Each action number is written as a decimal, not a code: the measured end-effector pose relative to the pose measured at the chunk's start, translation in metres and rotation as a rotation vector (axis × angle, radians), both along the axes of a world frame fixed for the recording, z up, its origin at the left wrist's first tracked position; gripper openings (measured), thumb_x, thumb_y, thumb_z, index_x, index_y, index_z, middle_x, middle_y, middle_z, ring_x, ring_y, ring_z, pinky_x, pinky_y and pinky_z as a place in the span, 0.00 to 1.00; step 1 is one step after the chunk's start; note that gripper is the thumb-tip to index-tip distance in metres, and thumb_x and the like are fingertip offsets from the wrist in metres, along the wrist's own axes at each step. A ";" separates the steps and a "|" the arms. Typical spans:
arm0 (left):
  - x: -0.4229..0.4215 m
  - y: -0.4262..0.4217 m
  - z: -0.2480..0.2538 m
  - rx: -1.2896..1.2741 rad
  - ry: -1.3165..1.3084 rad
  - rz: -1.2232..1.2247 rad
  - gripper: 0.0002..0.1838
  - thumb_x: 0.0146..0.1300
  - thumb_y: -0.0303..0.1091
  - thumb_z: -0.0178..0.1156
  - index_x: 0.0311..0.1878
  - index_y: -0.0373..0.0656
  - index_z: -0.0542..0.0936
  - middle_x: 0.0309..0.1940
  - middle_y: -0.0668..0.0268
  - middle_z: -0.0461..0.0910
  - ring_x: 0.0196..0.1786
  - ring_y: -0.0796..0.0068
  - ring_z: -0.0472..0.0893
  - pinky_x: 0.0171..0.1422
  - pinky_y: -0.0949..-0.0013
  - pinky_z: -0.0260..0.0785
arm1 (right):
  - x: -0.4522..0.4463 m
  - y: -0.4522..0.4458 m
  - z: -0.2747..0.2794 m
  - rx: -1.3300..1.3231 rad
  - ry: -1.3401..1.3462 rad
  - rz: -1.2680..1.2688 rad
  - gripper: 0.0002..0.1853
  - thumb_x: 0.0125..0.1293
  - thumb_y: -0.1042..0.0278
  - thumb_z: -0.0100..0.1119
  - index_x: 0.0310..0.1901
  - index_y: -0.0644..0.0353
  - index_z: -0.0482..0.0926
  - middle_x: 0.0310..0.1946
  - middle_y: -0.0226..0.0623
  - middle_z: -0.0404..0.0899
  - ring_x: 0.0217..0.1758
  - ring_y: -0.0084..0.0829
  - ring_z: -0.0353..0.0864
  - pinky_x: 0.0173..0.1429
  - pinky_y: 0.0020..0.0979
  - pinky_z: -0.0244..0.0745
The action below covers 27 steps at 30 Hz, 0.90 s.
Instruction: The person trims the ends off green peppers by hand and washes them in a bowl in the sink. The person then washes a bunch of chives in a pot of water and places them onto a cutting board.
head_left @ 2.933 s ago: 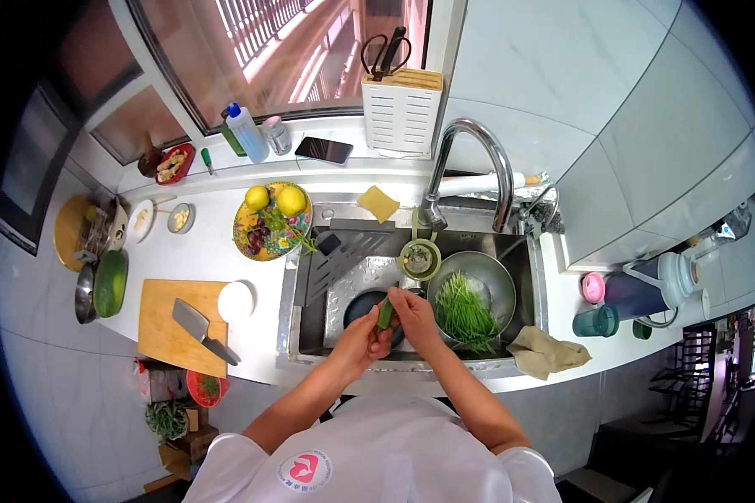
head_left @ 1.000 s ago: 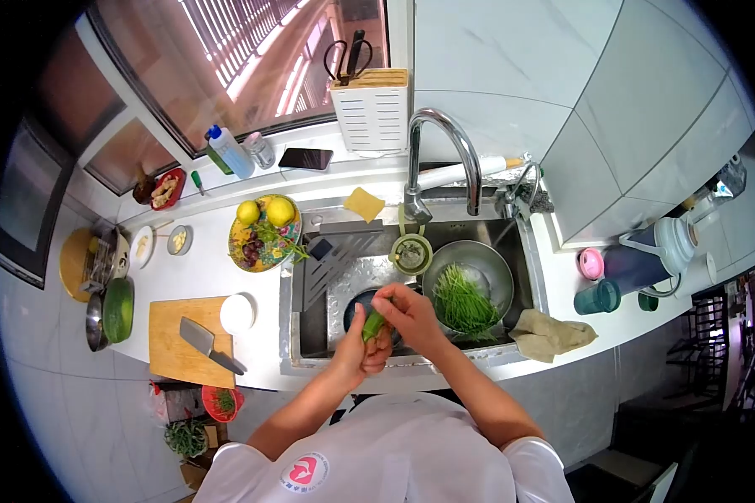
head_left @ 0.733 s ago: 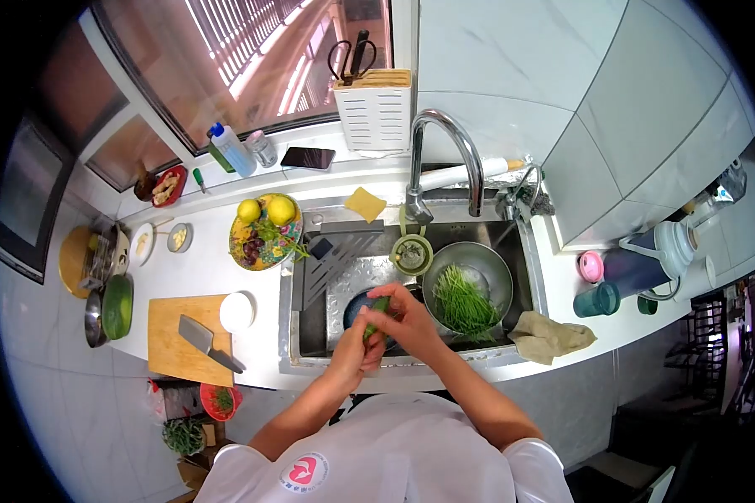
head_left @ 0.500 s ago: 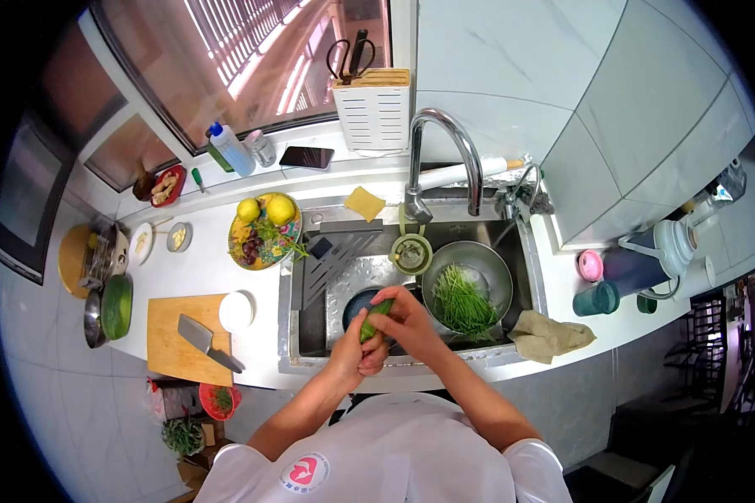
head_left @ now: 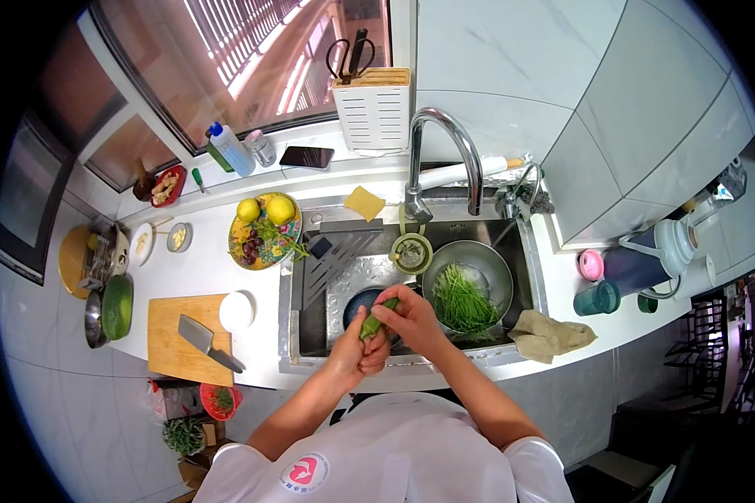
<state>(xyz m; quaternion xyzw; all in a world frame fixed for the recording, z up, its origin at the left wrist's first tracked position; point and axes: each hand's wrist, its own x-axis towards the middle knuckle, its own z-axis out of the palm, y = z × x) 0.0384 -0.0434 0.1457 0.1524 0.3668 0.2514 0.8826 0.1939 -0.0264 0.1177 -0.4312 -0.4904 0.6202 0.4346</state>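
Over the front of the steel sink (head_left: pixel 315 339), my left hand (head_left: pixel 359 348) is closed round the lower part of a green vegetable (head_left: pixel 376 324). The fingers of my right hand (head_left: pixel 411 318) pinch its upper end. Beneath my hands, partly hidden, a dark blue bowl (head_left: pixel 356 306) lies in the sink. To the right, a metal bowl (head_left: pixel 499 281) in the sink holds thin green stalks (head_left: pixel 461 303). A small green strainer (head_left: pixel 411 254) hangs behind my right hand, near the faucet (head_left: pixel 470 151).
On the left stand a cutting board (head_left: pixel 172 335) with a cleaver (head_left: pixel 196 334), a white round container (head_left: pixel 236 311) and a patterned fruit plate (head_left: pixel 242 243). A cloth (head_left: pixel 554 335) lies on the sink's right front edge. Farther right are a teal cup (head_left: pixel 596 298) and a large jug (head_left: pixel 637 267).
Since the earliest frame the view has shifted and my hands sit slightly lower left. The green vegetable has tilted between my fingers, and my right fingers have shifted along it. Both hands keep hold.
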 end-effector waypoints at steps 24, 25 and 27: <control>0.010 0.005 0.007 -0.018 0.144 0.116 0.27 0.69 0.58 0.35 0.17 0.52 0.56 0.09 0.73 0.54 0.11 0.81 0.49 0.15 0.75 0.41 | -0.007 -0.004 0.015 0.202 -0.122 -0.119 0.08 0.67 0.66 0.52 0.32 0.60 0.73 0.21 0.22 0.69 0.23 0.11 0.65 0.25 0.17 0.60; 0.009 0.005 0.006 -0.018 0.144 0.117 0.27 0.69 0.58 0.35 0.17 0.52 0.56 0.09 0.73 0.54 0.11 0.81 0.49 0.15 0.75 0.41 | -0.008 -0.004 0.013 0.201 -0.122 -0.119 0.08 0.67 0.66 0.52 0.32 0.60 0.73 0.21 0.22 0.69 0.23 0.11 0.65 0.25 0.17 0.60; 0.008 0.004 0.006 0.025 0.160 0.083 0.27 0.69 0.58 0.36 0.17 0.52 0.56 0.09 0.73 0.54 0.11 0.81 0.49 0.16 0.74 0.40 | -0.008 -0.001 0.006 0.170 -0.014 -0.113 0.08 0.68 0.66 0.51 0.34 0.60 0.74 0.23 0.23 0.70 0.23 0.11 0.65 0.26 0.16 0.60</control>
